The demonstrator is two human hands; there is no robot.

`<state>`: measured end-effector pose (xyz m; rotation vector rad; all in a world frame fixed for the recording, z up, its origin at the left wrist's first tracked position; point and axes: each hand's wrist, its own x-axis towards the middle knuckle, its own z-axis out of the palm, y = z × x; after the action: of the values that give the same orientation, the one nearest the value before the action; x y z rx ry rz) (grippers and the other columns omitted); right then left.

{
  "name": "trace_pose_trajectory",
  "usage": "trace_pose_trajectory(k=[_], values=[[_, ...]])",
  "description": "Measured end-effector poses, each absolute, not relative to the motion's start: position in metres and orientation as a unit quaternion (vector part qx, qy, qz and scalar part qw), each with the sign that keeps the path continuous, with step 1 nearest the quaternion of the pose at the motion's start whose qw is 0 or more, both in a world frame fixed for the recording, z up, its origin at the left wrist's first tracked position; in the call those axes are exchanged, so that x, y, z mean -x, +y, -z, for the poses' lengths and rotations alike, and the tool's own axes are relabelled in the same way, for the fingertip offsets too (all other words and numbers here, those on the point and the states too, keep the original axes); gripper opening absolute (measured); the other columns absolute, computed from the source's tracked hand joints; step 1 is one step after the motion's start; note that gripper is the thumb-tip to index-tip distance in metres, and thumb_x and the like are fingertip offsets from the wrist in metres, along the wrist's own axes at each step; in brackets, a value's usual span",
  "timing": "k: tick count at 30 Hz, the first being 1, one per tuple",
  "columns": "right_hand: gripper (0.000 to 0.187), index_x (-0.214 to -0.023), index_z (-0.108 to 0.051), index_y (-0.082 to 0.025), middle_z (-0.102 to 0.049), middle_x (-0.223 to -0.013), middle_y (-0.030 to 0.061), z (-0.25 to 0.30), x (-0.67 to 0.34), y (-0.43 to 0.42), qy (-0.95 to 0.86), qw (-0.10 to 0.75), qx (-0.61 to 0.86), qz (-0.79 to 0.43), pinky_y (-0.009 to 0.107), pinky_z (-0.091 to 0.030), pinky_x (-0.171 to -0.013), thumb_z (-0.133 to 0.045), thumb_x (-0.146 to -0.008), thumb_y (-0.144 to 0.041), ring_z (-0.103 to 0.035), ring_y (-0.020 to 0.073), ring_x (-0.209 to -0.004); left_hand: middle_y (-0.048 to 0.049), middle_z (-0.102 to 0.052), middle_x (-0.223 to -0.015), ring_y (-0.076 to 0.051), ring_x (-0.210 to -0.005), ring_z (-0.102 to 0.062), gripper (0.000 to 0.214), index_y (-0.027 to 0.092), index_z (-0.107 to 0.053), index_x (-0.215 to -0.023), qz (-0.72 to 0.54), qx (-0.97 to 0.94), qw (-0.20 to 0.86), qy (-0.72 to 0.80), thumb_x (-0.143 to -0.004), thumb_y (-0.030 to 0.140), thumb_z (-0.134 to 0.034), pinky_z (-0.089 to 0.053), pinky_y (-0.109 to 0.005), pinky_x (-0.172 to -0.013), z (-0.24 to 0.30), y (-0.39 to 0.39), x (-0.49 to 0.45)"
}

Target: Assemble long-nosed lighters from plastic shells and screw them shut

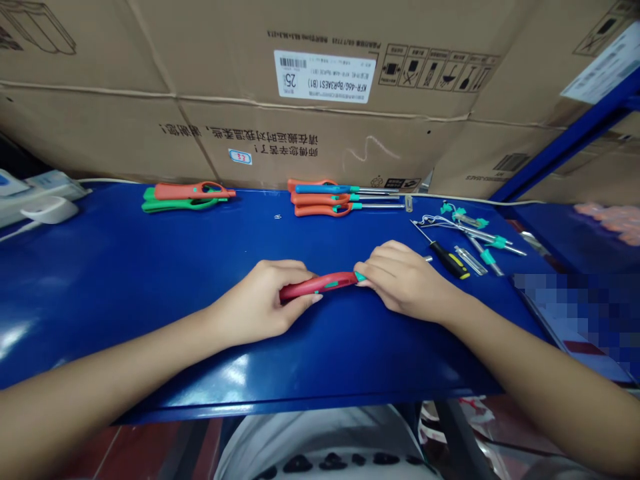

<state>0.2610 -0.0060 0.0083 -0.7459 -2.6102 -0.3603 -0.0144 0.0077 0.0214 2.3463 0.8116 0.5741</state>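
A red long-necked gas lighter [335, 282] lies level between my hands, just above the blue tabletop. My left hand [267, 297] is closed round the rear of its red handle, thumb along the near side. At the other end, my right hand [407, 277] wraps the neck by the green collar [360, 276]; a bit of the metal tube [428, 259] pokes out past the fingers. To the right of that hand are a black-and-yellow screwdriver [450, 260], a clear plastic piece [471, 260] and several metal lighter tubes [495, 241] with green parts and white wires.
Assembled lighters, orange [320, 209] and blue [320, 189], line the back of the blue table [200, 373]. Orange [175, 192] and green [160, 203] handles lie at back left, near a white device [50, 209]. A large cardboard box [240, 133] stands behind; a blue metal post [565, 147] rises at right.
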Motion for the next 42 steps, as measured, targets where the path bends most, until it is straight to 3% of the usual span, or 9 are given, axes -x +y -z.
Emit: trace_pose_trajectory(k=[3, 7, 10, 13, 20, 24, 30, 42], values=[[0.018, -0.103, -0.064, -0.012, -0.070, -0.082, 0.0101, -0.009, -0.259, -0.008, -0.939, 0.198, 0.266, 0.095, 0.036, -0.043, -0.072, -0.047, -0.102, -0.018, -0.057, 0.0213, -0.076, 0.0043, -0.043, -0.062, -0.008, -0.055, -0.040, 0.037, 0.016, -0.050, -0.062, -0.183, -0.848, 0.372, 0.332, -0.093, 0.032, -0.062, -0.033, -0.021, -0.050, -0.022, 0.009, 0.012], [0.020, -0.099, -0.064, -0.013, -0.064, -0.076, 0.0076, -0.009, -0.260, -0.008, -0.945, 0.181, 0.265, 0.064, 0.034, -0.042, -0.071, -0.045, -0.101, -0.016, -0.051, 0.0198, -0.072, 0.0044, -0.043, -0.063, -0.009, -0.056, -0.041, 0.036, 0.017, -0.047, -0.063, -0.188, -0.851, 0.366, 0.327, -0.092, 0.029, -0.062, -0.033, -0.022, -0.051, -0.020, 0.006, 0.011], [0.019, -0.098, -0.065, -0.012, -0.063, -0.076, 0.0074, -0.009, -0.260, -0.008, -0.946, 0.183, 0.262, 0.046, 0.034, -0.042, -0.072, -0.046, -0.100, -0.014, -0.050, 0.0192, -0.072, 0.0033, -0.050, -0.067, -0.009, -0.057, -0.046, 0.024, 0.016, -0.055, -0.070, -0.211, -0.873, 0.317, 0.306, -0.092, 0.021, -0.062, -0.035, -0.022, -0.053, -0.021, 0.001, 0.011], [0.019, -0.100, -0.065, -0.011, -0.065, -0.078, 0.0086, -0.009, -0.261, -0.009, -0.945, 0.192, 0.263, 0.039, 0.035, -0.044, -0.074, -0.047, -0.100, -0.015, -0.052, 0.0197, -0.074, 0.0007, -0.058, -0.075, -0.011, -0.065, -0.054, 0.010, 0.016, -0.066, -0.089, -0.216, -0.894, 0.279, 0.278, -0.095, 0.018, -0.058, -0.041, -0.022, -0.059, -0.021, 0.001, 0.012], [0.015, -0.108, -0.064, -0.019, -0.071, -0.093, 0.0067, -0.006, -0.260, -0.008, -0.906, 0.190, 0.378, -0.036, 0.029, -0.047, -0.068, -0.052, -0.101, -0.025, -0.064, 0.0186, -0.079, -0.0057, -0.069, -0.102, -0.017, -0.085, -0.066, 0.024, 0.018, -0.069, -0.117, -0.197, -0.919, 0.170, 0.297, -0.097, 0.024, -0.055, -0.050, -0.027, -0.070, -0.016, 0.013, 0.015], [0.012, -0.108, -0.062, -0.020, -0.071, -0.103, 0.0068, -0.006, -0.267, -0.004, -0.882, 0.191, 0.426, -0.058, 0.030, -0.049, -0.072, -0.056, -0.098, -0.023, -0.068, 0.0200, -0.087, -0.0031, -0.070, -0.106, -0.019, -0.088, -0.067, 0.028, 0.022, -0.068, -0.119, -0.193, -0.908, 0.153, 0.340, -0.095, 0.034, -0.060, -0.051, -0.029, -0.071, -0.016, 0.018, 0.017], [0.009, -0.101, -0.063, -0.019, -0.068, -0.095, 0.0067, -0.009, -0.285, 0.009, -0.877, 0.217, 0.426, -0.045, 0.028, -0.048, -0.067, -0.063, -0.093, -0.022, -0.064, 0.0181, -0.078, -0.0067, -0.070, -0.104, -0.019, -0.083, -0.065, 0.039, 0.019, -0.067, -0.124, -0.201, -0.903, 0.138, 0.354, -0.096, 0.045, -0.060, -0.050, -0.028, -0.067, -0.009, 0.032, 0.023], [0.012, -0.101, -0.064, -0.018, -0.070, -0.093, 0.0086, -0.005, -0.290, 0.008, -0.891, 0.224, 0.392, -0.047, 0.030, -0.051, -0.071, -0.056, -0.100, -0.026, -0.067, 0.0201, -0.081, -0.0064, -0.069, -0.098, -0.012, -0.073, -0.062, 0.030, 0.014, -0.070, -0.117, -0.301, -0.893, 0.174, 0.285, -0.094, 0.033, -0.069, -0.050, -0.022, -0.064, 0.004, 0.037, 0.026]])
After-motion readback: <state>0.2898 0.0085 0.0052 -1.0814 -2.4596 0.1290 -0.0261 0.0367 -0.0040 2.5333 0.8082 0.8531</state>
